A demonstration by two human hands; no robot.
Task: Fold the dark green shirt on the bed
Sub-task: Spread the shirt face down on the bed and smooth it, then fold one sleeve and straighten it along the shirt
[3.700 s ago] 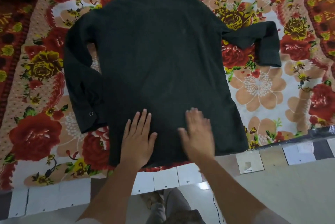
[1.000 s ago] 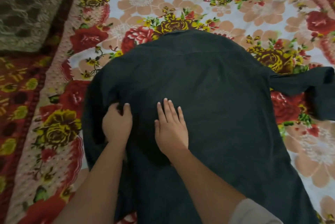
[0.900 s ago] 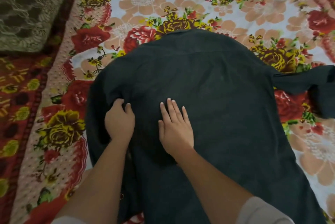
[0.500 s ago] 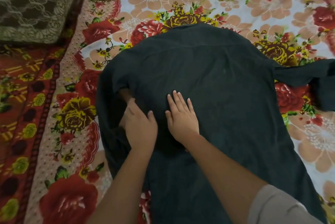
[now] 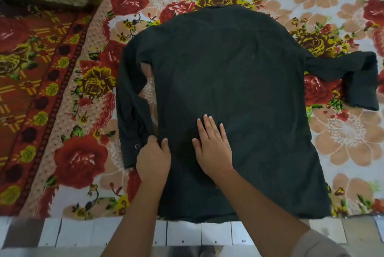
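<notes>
Here, shirt [image 5: 239, 82] under flat right hand [image 5: 214, 149], left hand [image 5: 153, 159] gripping edge

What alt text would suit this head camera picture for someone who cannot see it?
A dark green shirt lies spread on a floral bedspread. The left hand grips the shirt's side edge beside a sleeve cuff, while the right hand presses flat on the cloth.

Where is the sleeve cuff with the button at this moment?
In the head view, the cuff lies at the lower left of the dark green shirt, on the floral bedsheet, right beside the left hand, which grips the shirt there.
</notes>
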